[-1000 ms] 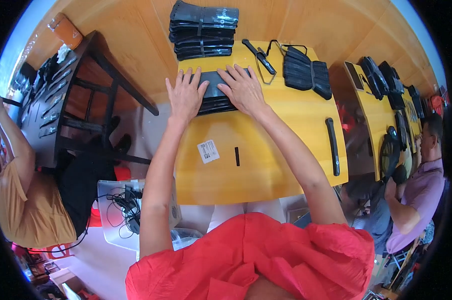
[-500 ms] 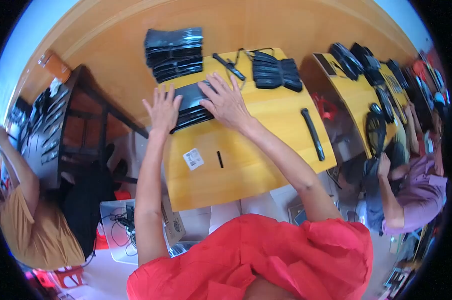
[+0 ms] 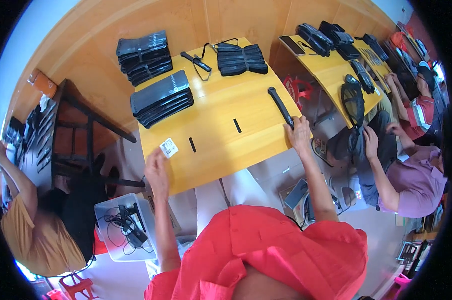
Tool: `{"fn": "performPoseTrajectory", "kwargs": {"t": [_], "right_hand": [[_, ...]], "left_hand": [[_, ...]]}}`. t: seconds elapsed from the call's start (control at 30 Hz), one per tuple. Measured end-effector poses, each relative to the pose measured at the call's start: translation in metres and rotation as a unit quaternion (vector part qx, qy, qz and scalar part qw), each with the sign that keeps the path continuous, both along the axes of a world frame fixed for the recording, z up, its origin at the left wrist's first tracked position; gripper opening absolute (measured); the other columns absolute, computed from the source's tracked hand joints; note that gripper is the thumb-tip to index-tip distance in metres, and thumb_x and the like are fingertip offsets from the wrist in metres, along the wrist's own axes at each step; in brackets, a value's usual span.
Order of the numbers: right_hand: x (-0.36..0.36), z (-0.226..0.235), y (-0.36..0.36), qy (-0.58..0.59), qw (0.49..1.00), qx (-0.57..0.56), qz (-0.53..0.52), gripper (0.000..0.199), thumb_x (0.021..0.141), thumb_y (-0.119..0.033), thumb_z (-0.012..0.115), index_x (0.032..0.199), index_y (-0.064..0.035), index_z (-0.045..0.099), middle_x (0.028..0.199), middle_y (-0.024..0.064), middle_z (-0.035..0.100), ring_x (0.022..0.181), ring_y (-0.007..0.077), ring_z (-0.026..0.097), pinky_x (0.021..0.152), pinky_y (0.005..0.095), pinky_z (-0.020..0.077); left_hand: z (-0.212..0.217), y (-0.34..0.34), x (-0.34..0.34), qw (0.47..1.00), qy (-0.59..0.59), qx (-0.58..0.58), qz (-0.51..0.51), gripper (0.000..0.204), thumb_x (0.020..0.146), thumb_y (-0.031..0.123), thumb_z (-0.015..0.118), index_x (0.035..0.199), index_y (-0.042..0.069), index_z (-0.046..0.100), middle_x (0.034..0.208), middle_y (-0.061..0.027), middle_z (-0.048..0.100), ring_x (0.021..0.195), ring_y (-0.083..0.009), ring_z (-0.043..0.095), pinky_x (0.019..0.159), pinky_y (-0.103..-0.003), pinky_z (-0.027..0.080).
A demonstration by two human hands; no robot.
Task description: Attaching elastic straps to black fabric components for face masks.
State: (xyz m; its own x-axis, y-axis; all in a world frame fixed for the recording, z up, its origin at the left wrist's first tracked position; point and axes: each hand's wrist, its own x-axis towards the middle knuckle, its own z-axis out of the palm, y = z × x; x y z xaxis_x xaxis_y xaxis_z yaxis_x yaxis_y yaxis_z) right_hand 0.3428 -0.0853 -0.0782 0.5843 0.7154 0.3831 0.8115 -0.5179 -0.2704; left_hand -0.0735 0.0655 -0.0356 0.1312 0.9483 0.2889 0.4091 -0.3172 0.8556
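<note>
My left hand (image 3: 157,172) is at the near left of the yellow table (image 3: 211,165), its fingers bent together over a corner of a small white printed label (image 3: 169,147). At the right edge of the table my right hand (image 3: 299,136) has its fingers closed around the near end of a long black strap-like bar (image 3: 280,104), which lies flat. Two short black strips (image 3: 192,145) lie apart on the table between my hands. Beyond them sits a stack of flat, glossy black pieces (image 3: 162,100), which neither hand touches.
A taller banded black stack (image 3: 145,57) and another banded black bundle (image 3: 242,60) stand at the back, with a black strap-like piece (image 3: 196,62) between them. A clear bin of cables (image 3: 123,227) is on the floor at left. People sit at tables on both sides.
Both hands have left the glossy black stack. My left hand has come back to the label, and my right has moved right to the bar. My view has shifted right.
</note>
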Motion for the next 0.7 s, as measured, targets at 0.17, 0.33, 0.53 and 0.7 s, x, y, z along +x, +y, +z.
{"fn": "performPoseTrajectory", "kwargs": {"t": [0.17,0.33,0.53,0.7], "right_hand": [[0.008,-0.003,-0.001,0.265,0.961,0.075,0.017,0.029,0.078,-0.021,0.067,0.095,0.0008,0.059,0.077,0.0053,0.055,0.069,0.0173,0.054,0.060,0.0298,0.0426],[-0.081,0.067,-0.001,0.642,0.719,0.177,0.200,0.020,0.083,-0.017,0.062,0.097,-0.0023,0.061,0.070,-0.0058,0.052,0.064,0.0018,0.046,0.056,0.0178,0.0364],[-0.201,0.099,-0.011,0.573,0.730,0.200,0.313,0.028,0.071,-0.002,0.072,0.097,-0.0028,0.061,0.080,-0.0036,0.054,0.069,0.0046,0.048,0.060,0.0195,0.0397],[-0.208,0.118,-0.022,0.404,0.791,0.138,0.437,0.042,0.058,0.000,0.078,0.097,-0.0040,0.062,0.089,0.0058,0.056,0.076,0.0141,0.054,0.063,0.0235,0.0444]], "left_hand": [[-0.024,-0.068,0.012,0.979,-0.129,-0.151,-0.038,0.024,0.091,0.011,0.049,0.109,-0.002,0.058,0.096,-0.0079,0.062,0.079,-0.0135,0.060,0.070,-0.025,0.048],[0.000,-0.111,0.038,0.927,-0.213,-0.292,-0.097,0.027,0.091,0.015,0.051,0.111,-0.002,0.057,0.097,-0.0112,0.063,0.079,-0.0148,0.061,0.073,-0.025,0.049],[0.055,-0.121,0.087,0.856,-0.332,-0.325,-0.227,0.029,0.091,0.018,0.050,0.114,0.000,0.054,0.101,-0.0078,0.060,0.087,-0.0134,0.059,0.078,-0.027,0.049],[0.051,-0.118,0.062,0.823,-0.409,-0.353,-0.176,0.023,0.092,0.023,0.050,0.104,0.004,0.056,0.091,-0.0049,0.062,0.084,-0.0121,0.061,0.073,-0.027,0.050]]}}
